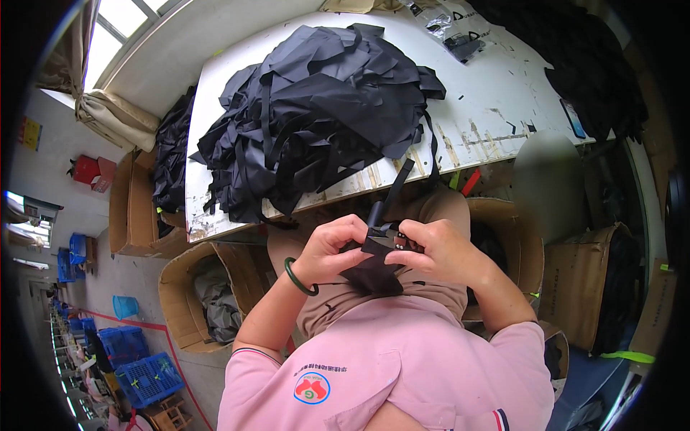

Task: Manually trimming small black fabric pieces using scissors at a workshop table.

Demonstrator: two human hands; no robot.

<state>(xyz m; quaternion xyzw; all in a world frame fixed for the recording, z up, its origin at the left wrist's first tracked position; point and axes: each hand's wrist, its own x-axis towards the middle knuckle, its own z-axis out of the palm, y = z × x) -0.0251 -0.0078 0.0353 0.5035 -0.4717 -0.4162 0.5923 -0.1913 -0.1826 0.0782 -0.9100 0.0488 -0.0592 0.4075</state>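
Note:
Over my lap, my left hand (pixel 334 248) is closed, pinching the edge of a black fabric piece (pixel 374 279) between thumb and fingers. The piece hangs down toward my thighs, and a black strap (pixel 397 188) sticks up from it toward the table. Close beside, my right hand (pixel 435 250) is closed with thumb and fingertips on a small dark item with shiny spots (pixel 399 239), right against the fabric; its kind is too small to tell. Just beyond my hands, a large heap of black fabric pieces (pixel 338 100) lies on the white table (pixel 489 93), with straps trailing over the near edge.
Cardboard boxes stand at my left (pixel 180 302) and right (pixel 578 287); the left one holds grey fabric. A phone (pixel 573 118) and a clear plastic bag (pixel 449 32) lie on the table. More black fabric (pixel 575 57) is piled at far right. Blue crates (pixel 149 381) sit on the floor.

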